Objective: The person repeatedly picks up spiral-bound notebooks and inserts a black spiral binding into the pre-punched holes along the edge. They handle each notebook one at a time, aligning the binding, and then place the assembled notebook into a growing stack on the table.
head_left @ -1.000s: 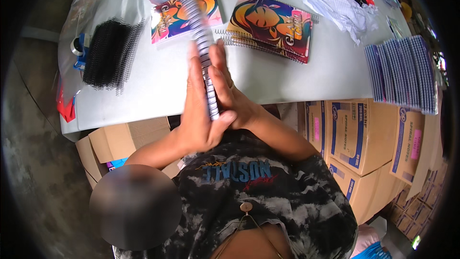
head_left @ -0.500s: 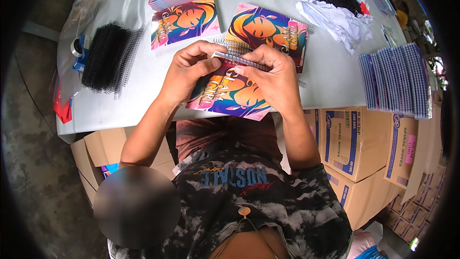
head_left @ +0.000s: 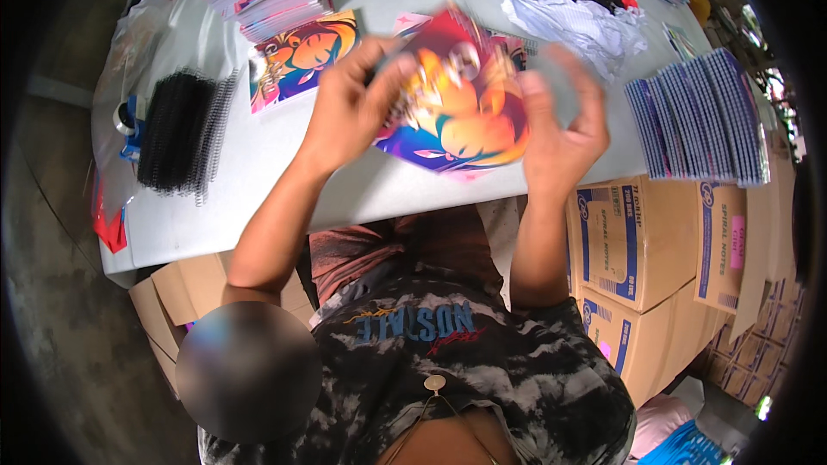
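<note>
My left hand point(head_left: 348, 112) grips a notebook point(head_left: 472, 116); my right hand point(head_left: 562, 142) is spread wide just right of the notebook, black coils point(head_left: 176, 133) well left of it.

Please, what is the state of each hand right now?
Left hand: closed, holding a notebook by its left side.
Right hand: open, fingers apart, beside the notebook; whether it touches cannot be told.

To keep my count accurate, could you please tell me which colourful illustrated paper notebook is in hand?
The motion-blurred multicoloured notebook at centre, gripped by the bare left hand; the other notebooks rest on the white-topped table.
</note>
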`<state>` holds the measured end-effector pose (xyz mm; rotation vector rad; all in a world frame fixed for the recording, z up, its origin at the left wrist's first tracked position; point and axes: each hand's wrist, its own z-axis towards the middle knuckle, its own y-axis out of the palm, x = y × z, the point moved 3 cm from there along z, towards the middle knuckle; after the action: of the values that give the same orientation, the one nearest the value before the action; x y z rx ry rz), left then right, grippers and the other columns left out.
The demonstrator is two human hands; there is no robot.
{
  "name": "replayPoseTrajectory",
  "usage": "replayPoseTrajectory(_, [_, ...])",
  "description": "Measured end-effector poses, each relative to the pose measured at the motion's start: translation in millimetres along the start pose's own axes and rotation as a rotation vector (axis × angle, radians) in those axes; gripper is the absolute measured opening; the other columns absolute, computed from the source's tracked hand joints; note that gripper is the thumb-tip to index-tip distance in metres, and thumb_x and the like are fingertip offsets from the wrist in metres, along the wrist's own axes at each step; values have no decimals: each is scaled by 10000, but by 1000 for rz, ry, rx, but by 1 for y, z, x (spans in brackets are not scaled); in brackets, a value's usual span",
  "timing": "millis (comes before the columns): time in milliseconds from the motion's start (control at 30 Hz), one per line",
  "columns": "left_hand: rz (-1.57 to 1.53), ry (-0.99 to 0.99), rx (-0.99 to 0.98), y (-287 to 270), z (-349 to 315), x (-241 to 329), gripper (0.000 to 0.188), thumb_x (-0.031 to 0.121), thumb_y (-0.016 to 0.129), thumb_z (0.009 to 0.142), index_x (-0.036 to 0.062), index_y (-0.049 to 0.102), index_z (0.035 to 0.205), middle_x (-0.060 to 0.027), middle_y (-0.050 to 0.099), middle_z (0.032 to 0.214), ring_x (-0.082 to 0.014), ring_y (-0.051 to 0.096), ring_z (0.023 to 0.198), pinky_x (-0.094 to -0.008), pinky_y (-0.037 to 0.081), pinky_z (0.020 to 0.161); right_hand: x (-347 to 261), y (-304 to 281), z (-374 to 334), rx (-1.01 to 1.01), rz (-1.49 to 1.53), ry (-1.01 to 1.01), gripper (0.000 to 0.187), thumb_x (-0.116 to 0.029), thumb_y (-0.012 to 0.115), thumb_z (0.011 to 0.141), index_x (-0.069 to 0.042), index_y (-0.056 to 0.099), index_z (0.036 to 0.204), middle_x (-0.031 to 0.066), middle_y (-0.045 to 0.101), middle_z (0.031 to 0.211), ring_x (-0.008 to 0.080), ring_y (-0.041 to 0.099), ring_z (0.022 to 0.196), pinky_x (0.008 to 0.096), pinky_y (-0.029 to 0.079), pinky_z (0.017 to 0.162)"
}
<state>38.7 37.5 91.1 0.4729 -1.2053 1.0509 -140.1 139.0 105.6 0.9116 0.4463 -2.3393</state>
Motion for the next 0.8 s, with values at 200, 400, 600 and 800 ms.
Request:
replayPoseTrajectory(200, [615,19,462,34,48,-83,287,226,575,860,9,576,1047,-141,592,814,-255,570,680,-317,470,667,128,7,-43,176,121,526,607,-405,396,935,108,396,1260,220,434,1306,267,420,1212,322,293,1019])
replayPoseTrajectory(400, [607,33,506,34,26,-117,318,317,528,881,16,625,847,-147,580,817,-310,570,690,-374,465,630,156,18,-59,234,10,543,294,-224,580,867,50,591,974,170,587,1010,216,577,880,307,457,760])
replayPoseTrajectory(600, [681,73,535,31,29,-117,430,353,510,891,16,556,628,-139,503,629,-294,518,571,-377,417,529,167,26,-45,341,-159,403,221,-150,676,785,23,551,727,76,502,778,162,484,659,295,425,598])
replayPoseTrajectory(800, [1350,110,514,-34,28,-103,716,616,470,799,128,392,1317,-175,384,1341,-287,336,1257,-522,152,1028,170,23,-46,280,-320,381,251,-72,734,682,11,527,795,96,519,802,195,503,738,327,432,659])
